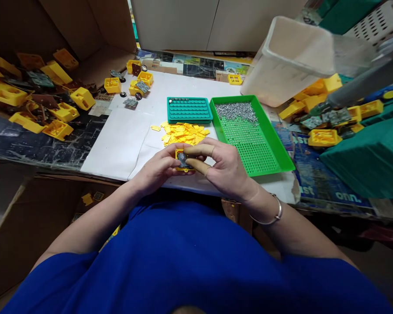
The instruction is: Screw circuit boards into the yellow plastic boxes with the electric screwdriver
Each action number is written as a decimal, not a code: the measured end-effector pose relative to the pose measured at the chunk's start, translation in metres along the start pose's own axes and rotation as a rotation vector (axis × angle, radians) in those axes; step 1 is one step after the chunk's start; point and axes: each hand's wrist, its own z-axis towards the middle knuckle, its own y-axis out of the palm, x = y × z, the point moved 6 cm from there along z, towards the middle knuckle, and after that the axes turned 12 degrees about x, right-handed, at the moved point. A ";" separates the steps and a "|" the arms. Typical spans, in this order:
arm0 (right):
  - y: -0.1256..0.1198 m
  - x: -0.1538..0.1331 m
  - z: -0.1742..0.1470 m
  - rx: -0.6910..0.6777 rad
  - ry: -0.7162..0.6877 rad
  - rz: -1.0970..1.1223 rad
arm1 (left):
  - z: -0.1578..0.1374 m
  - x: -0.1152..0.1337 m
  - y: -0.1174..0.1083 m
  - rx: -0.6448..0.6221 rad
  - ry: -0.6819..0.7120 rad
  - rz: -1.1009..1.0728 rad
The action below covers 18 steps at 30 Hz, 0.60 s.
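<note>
My left hand (155, 169) is closed around a small yellow plastic case (185, 170), its thumb along the near-left rim. Inside the case lies a grey circuit board (182, 159). My right hand (228, 168) wears tan finger covers on thumb and index finger. Those two fingertips press at the right side of the case and over the board; whether they pinch a smaller part is hidden. Just beyond the hands is a heap of flat yellow plastic pieces (185, 133). A teal ridged tray (190, 117) stands behind the heap, with several small round parts in its back row.
A green tray (275, 150) of small metal screws (237, 111) sits to the right. Yellow cases with boards (140, 85) stand at back left; more fill a cardboard box (108, 26). At right are a translucent bin (281, 65) and a grey tool (363, 80).
</note>
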 end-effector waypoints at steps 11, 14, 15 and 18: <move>0.008 0.018 -0.009 0.064 0.135 0.188 | -0.007 0.014 0.003 -0.036 0.378 0.471; 0.011 0.022 -0.008 0.033 0.140 0.165 | -0.007 0.017 0.004 -0.031 0.453 0.588; 0.012 0.022 -0.008 0.028 0.131 0.150 | -0.006 0.016 0.003 -0.023 0.462 0.609; 0.013 0.017 -0.011 -0.007 0.071 0.109 | 0.000 0.009 -0.002 0.013 0.398 0.563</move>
